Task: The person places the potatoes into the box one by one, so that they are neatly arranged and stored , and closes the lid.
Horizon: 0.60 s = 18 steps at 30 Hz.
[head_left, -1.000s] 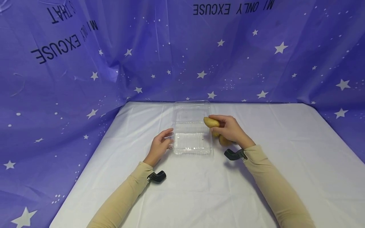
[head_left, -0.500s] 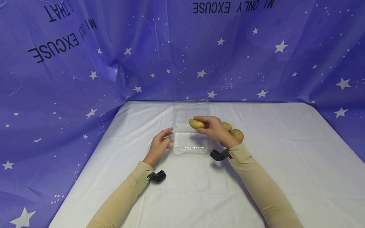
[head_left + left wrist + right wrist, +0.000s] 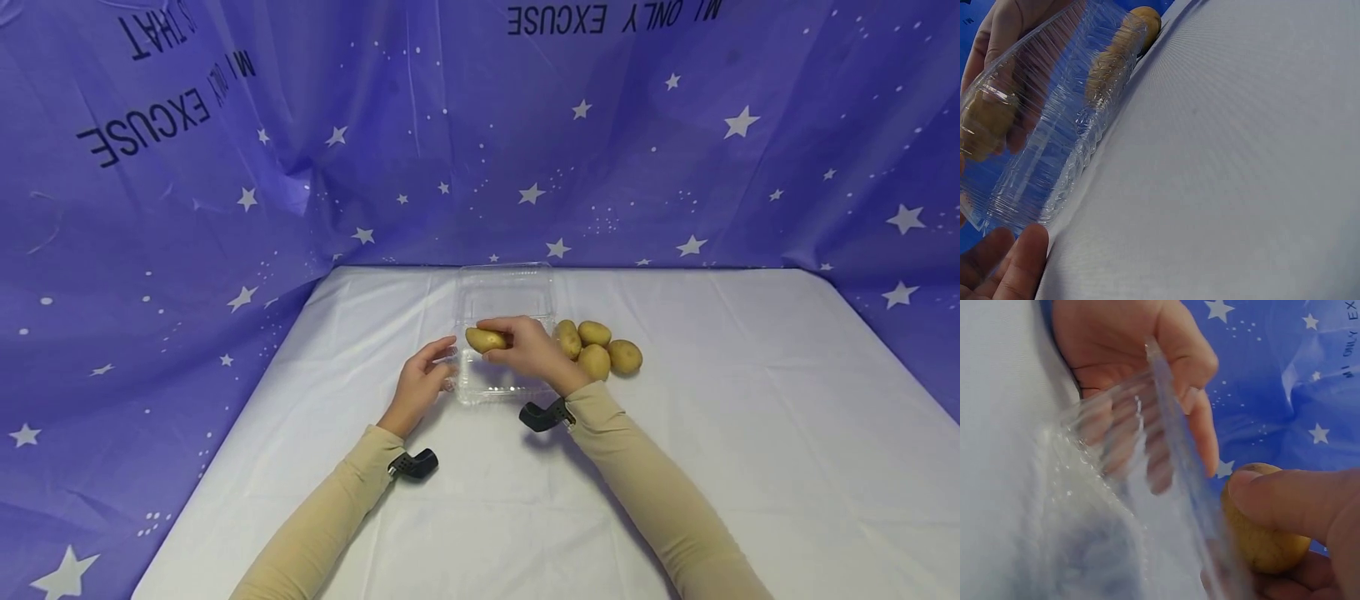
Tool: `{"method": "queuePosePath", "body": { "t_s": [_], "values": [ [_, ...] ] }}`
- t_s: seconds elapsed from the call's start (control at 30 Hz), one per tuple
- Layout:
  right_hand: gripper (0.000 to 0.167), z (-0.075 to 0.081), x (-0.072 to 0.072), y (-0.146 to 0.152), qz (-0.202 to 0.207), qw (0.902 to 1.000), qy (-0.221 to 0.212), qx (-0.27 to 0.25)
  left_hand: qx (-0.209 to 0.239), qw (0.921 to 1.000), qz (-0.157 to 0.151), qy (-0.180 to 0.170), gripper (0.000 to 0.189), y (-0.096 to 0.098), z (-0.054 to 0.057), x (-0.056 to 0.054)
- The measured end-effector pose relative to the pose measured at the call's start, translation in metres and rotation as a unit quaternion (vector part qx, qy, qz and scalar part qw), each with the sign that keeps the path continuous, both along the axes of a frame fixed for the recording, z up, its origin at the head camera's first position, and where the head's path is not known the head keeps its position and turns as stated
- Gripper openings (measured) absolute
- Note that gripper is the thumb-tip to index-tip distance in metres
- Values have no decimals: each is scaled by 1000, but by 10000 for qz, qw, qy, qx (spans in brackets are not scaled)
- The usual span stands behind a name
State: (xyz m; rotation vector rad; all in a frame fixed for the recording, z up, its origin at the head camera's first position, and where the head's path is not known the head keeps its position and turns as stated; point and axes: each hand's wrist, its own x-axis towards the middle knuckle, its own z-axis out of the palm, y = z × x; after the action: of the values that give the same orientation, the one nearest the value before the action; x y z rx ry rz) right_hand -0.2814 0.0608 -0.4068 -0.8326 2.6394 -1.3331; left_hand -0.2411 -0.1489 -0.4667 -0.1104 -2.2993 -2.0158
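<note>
A clear plastic hinged container (image 3: pixel 495 392) lies open on the table, its lid (image 3: pixel 504 287) folded back at the far side. My right hand (image 3: pixel 528 346) pinches a potato (image 3: pixel 486 340) between thumb and fingers, above the container's tray. In the right wrist view the thumb presses on this potato (image 3: pixel 1266 544). At the container's left side, my left hand (image 3: pixel 420 385) has its fingers extended against the wall; they show through the plastic in the right wrist view. Just right of the container sit several loose potatoes (image 3: pixel 595 333), partly behind my right hand and wrist.
A white cloth (image 3: pixel 480 517) covers the table. Behind it and at the left hangs a purple-blue curtain (image 3: pixel 420 167) with stars and lettering. Black camera mounts (image 3: pixel 546 415) stick out from both wrists.
My right hand has carried the potato leftward from beside the container to over its tray. The loose potatoes have come into fuller view. My left hand has stayed in place.
</note>
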Motion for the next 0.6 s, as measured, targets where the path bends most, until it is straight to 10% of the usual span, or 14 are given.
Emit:
{"method": "queuePosePath", "body": {
  "t_s": [0.6],
  "values": [
    [50,-22,-1,-20,-151,9984,124,539,-54,9999,-46,78,53,-1,-1,-1]
  ]
}}
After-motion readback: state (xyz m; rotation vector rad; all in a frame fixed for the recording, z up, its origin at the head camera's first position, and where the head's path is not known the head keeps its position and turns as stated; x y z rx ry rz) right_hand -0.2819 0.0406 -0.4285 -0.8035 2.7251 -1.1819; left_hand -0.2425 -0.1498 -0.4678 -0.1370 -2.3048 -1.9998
